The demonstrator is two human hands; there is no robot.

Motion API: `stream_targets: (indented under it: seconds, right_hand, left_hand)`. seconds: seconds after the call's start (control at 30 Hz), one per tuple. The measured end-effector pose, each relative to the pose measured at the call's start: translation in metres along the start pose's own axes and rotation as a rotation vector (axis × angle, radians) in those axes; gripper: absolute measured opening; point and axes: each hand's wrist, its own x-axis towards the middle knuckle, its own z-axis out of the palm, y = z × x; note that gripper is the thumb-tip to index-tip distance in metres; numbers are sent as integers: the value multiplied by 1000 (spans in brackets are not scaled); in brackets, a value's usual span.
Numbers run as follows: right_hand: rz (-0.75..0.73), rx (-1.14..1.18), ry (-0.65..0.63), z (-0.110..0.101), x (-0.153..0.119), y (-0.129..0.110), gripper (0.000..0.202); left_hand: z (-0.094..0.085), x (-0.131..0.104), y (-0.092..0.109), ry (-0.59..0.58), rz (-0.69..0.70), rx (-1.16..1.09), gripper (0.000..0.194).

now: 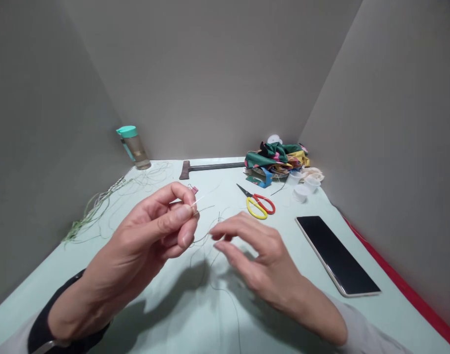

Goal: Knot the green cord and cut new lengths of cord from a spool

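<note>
My left hand (158,221) is closed, thumb and index finger pinching thin cord. A greenish cord end (206,209) and a fine, shiny, pale strand stick out from its fingertips to the right. Just right of it is my right hand (261,250), thumb and fingers curved and slightly apart, with no held thing visible between them. A dark thin cord (226,291) loops below and between both hands and trails down toward the near edge. Some of its loops pass close to the right fingertips; whether they touch, I cannot tell.
Beyond the hands lie scissors (260,206) with red and yellow handles, a pink binder clip (194,190) and a hammer-like tool (213,167). A bottle (138,150) and green cords (88,216) are left. Patterned cloth (280,157), small white cups (300,193) and a phone (335,253) are right.
</note>
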Motion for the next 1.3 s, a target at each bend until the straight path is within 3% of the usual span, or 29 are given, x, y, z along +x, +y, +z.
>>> stream_targets:
  seconds: [0.17, 0.33, 0.53, 0.73, 0.93, 1.17, 1.3]
  right_hand:
    - [118, 167, 105, -17, 24, -27, 4]
    - [217, 468, 129, -7, 32, -42, 8]
    - [246, 545, 176, -8, 29, -35, 15]
    - [347, 586, 166, -18, 30, -26, 12]
    - [341, 875, 127, -20, 31, -22, 11]
    - [313, 780, 236, -22, 33, -20, 9]
    - [298, 759, 278, -22, 35, -19, 10]
  left_hand:
    - [5, -5, -1, 2, 18, 61, 21]
    - [6, -6, -4, -5, 56, 99, 24]
    - [3, -5, -13, 2, 149, 253, 17]
    - [-2, -6, -20, 83, 254, 489, 18]
    - [4, -3, -15, 128, 179, 505, 26]
    - [6, -2, -10, 129, 63, 540, 35]
    - [3, 0, -9, 119, 68, 546, 34]
